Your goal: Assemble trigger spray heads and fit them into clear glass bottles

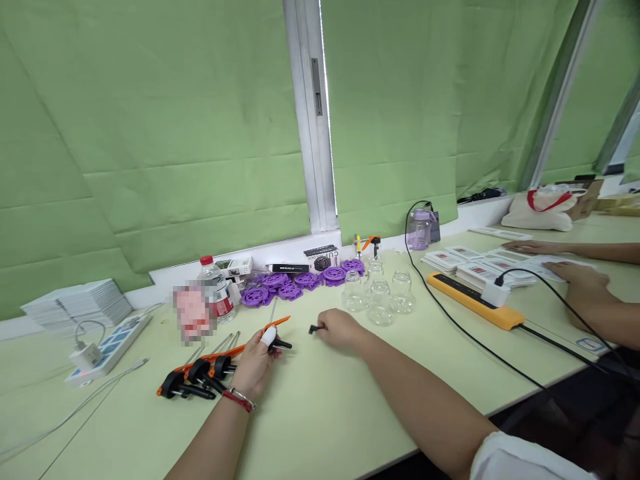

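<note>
My left hand [261,363], with a white wrap on one finger, is closed on a black pump part [281,345] that has an orange strap [280,323] and a thin tube. To its right, my right hand [337,329] pinches a small black piece [314,329] above the table. Several black pump heads [173,385] with orange straps and metal-looking tubes lie left of my left hand. Beyond my right hand stand several clear glass jars [381,305]. Purple plastic parts [257,297] lie in a row behind.
A water bottle [218,293] stands at the back left, near a white power strip [107,350] and stacked white sheets [80,305]. On the right are a yellow power strip [505,316], black cables, stacked cards [445,261] and another person's hands [575,273].
</note>
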